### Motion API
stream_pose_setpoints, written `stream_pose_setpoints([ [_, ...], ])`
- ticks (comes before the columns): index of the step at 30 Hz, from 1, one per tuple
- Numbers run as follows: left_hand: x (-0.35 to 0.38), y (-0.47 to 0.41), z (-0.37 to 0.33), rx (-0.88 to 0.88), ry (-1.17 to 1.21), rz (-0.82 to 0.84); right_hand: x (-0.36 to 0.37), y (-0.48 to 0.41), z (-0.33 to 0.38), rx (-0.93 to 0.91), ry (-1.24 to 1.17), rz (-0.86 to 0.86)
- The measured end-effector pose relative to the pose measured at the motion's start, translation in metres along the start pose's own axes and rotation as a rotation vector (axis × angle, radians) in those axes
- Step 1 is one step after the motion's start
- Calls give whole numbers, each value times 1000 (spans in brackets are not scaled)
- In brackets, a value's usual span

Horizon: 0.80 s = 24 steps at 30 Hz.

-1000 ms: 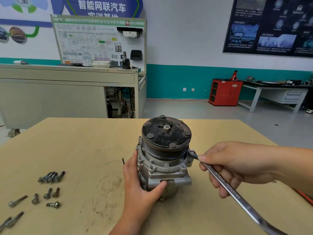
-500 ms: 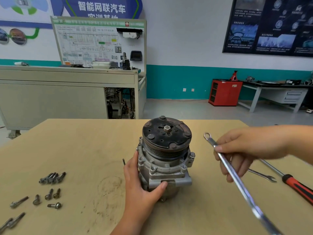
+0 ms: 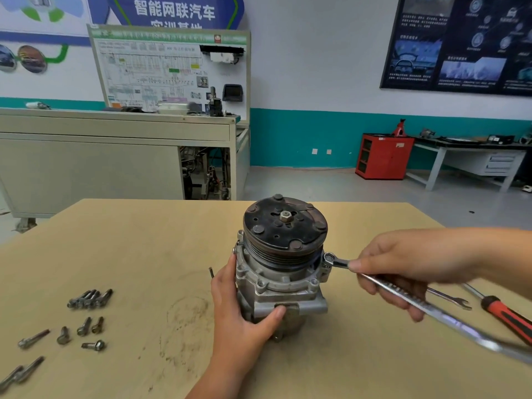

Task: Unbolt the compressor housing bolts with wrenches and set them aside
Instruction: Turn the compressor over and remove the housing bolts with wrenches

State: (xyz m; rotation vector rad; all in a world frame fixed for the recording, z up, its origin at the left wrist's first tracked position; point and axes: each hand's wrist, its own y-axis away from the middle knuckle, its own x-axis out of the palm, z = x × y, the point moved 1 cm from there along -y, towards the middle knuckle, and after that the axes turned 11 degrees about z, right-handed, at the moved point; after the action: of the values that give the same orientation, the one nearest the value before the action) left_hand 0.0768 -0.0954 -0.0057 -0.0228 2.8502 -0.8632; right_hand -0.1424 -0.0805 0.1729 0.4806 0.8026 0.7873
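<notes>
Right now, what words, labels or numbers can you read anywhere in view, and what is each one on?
"智能网联汽车": top line of the blue wall banner; its second line is half hidden behind the board.
Diagram board: print too small to read.
Dark poster: captions too small to read.
Wrench: stamped marks on the shank, blurred.
Compressor: no text visible.

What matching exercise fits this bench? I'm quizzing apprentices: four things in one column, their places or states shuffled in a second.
1 compressor
2 ring wrench
3 loose bolts
4 red-handled screwdriver

A lying on the table, left side
B gripped by the right hand
C lying on the table, right side
D steadied by the left hand

Pairs: 1-D, 2-B, 3-A, 4-C
</notes>
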Motion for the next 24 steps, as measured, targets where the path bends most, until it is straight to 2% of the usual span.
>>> stream_pose_setpoints([
  [2, 0, 0, -1, -6, -1, -1, -17, 2, 5, 99, 321, -75],
  [4, -1, 0, -1, -11, -11, 0, -29, 0, 8, 90, 577, -217],
  [6, -1, 0, -2, -14, -21, 3, -37, -2, 6, 19, 629, -313],
  [8, -1, 0, -1, -14, -22, 8, -39, 0, 1, -6, 549, -280],
  [11, -1, -1, 0, -5, -5, 6, -33, 6, -11, -33, 235, -154],
  [16, 0, -1, 1, 16, 2, -2, 7, -1, -20, -164, -189, -105],
  [19, 0, 0, 2, 29, -3, -6, 27, -7, -13, -236, -311, -115],
  [24, -1, -1, 1, 21, -6, 1, 34, -7, -3, -252, -441, -145],
])
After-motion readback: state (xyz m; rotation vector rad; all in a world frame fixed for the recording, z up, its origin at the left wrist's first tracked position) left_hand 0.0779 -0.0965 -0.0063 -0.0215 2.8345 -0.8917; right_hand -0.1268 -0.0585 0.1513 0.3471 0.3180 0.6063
